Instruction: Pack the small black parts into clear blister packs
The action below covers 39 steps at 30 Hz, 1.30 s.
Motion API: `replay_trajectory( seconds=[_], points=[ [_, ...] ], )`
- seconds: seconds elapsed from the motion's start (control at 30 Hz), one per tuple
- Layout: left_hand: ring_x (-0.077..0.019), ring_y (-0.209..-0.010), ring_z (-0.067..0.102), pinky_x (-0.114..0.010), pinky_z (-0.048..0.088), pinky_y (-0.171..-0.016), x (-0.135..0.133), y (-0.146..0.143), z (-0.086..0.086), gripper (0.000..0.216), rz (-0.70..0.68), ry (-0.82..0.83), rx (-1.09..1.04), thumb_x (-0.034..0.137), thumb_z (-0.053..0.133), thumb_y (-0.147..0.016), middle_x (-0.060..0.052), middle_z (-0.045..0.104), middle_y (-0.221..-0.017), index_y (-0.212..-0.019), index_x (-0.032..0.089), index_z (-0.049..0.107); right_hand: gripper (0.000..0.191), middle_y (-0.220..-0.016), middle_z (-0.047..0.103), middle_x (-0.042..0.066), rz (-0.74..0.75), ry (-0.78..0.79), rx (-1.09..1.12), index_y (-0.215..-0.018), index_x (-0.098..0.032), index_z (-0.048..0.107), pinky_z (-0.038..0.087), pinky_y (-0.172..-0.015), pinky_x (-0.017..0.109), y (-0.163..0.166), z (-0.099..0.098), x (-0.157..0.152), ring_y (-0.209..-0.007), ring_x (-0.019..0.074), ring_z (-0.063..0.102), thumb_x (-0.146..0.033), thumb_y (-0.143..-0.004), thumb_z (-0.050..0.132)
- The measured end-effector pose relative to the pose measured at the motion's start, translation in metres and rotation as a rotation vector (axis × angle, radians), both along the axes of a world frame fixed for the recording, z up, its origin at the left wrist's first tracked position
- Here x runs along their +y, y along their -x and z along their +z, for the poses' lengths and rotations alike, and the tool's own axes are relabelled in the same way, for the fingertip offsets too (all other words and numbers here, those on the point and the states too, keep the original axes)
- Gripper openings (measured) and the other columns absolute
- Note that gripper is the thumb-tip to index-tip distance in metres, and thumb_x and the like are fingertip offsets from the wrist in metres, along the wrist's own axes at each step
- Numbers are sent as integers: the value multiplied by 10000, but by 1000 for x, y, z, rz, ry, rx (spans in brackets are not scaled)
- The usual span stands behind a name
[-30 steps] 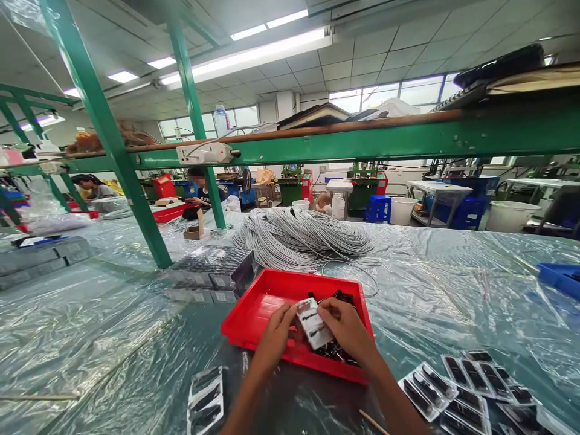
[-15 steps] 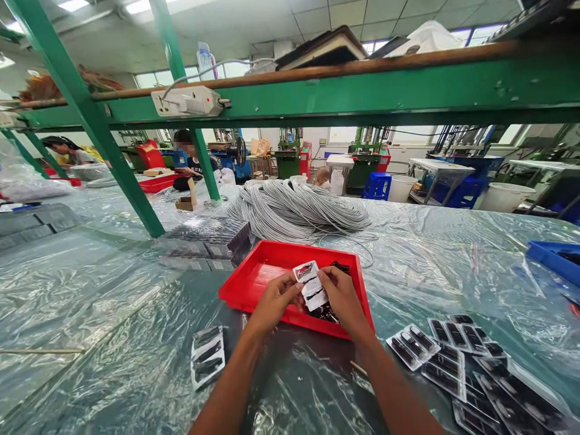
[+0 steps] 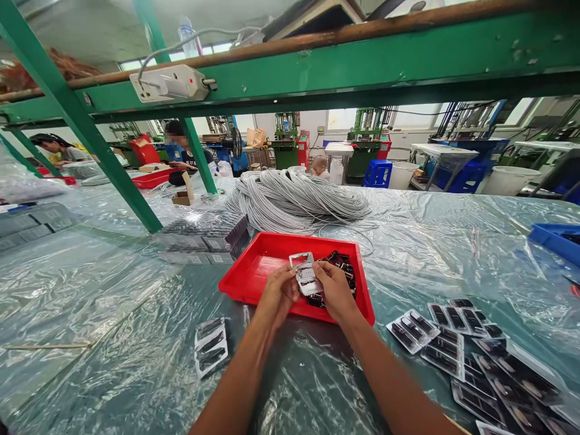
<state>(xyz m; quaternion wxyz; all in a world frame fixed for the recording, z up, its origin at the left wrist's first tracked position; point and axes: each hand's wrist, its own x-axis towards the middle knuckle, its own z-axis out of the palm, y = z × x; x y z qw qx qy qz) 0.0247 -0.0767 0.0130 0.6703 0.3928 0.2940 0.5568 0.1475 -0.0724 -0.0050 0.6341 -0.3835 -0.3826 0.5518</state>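
Nearest us, a clear sheet (image 3: 113, 338) covers the table, crumpled and shiny. On it, just left of our left forearm, lies a short strip of packs (image 3: 209, 345), with dark pieces in clear pockets. To the right of our right forearm, a larger spread of packs (image 3: 453, 347) overlaps toward the table's near right corner. A thin stick (image 3: 45, 346) lies on the sheet far to the left.

Our left hand (image 3: 280, 293) and right hand (image 3: 336, 290) meet over the near edge of the red tray (image 3: 265, 266). Both are closed on one pack (image 3: 304, 275). We pinch it from either side between fingers and thumbs, and it sits just above the tray, tilted. Its pockets look pale, and we cannot tell whether anything is in them. A heap of black parts (image 3: 344, 269) lies in the tray's right side, just beyond our right hand.

Behind the tray to the left stands a stack of dark boxes (image 3: 208, 232), and behind the tray's far rim a big grey cable coil (image 3: 294, 202) rests on the sheet. A blue bin (image 3: 555, 240) sits at the right edge. A slanted green post (image 3: 90, 139) rises from the table to the green beam overhead, where a white power strip (image 3: 170, 83) is fixed. Farther off, one person (image 3: 181, 156) sits behind the post and a second person (image 3: 57, 148) bends over a bench at far left.
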Motion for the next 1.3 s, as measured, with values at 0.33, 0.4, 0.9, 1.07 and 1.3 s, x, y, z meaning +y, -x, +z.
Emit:
replay_trajectory(
  seconds=[0.33,0.4,0.9,1.07,1.3],
  points=[
    [-121,-512,546,-233,507,-405,1,6,7,197,9,-96,233,330,657,-719,28,572,-597,-807,159,613,302,-786,717,75,-365,-135,-562,-857,-183,621,483,-595,303,-12,9,-5,-677,220,657,-463,-886,511],
    [-127,-506,559,-256,531,-430,2,9,8,236,26,-136,385,360,666,-734,31,572,-588,-834,151,622,287,-793,720,81,-388,-158,-649,-861,-187,615,476,-604,307,-12,13,-8,-683,224,660,-442,-902,490],
    [-121,-483,584,-238,506,-488,5,20,7,153,-21,-165,489,287,645,-690,25,632,-611,-776,163,624,259,-840,722,81,-436,-279,-699,-880,-195,603,500,-662,315,0,7,-11,-732,225,681,-419,-928,482],
    [-87,-391,494,-200,426,-398,6,18,-2,86,-11,-155,484,236,594,-669,46,592,-545,-716,166,607,296,-804,729,78,-269,-160,-535,-871,-193,623,499,-602,317,1,-3,-5,-685,232,669,-474,-883,533],
    [-73,-367,426,-189,368,-349,4,7,-6,141,57,-109,443,299,620,-687,56,556,-514,-723,163,618,339,-707,715,65,-169,-146,-574,-822,-185,707,468,-586,312,-9,4,-1,-635,226,633,-483,-860,552]
  ],
)
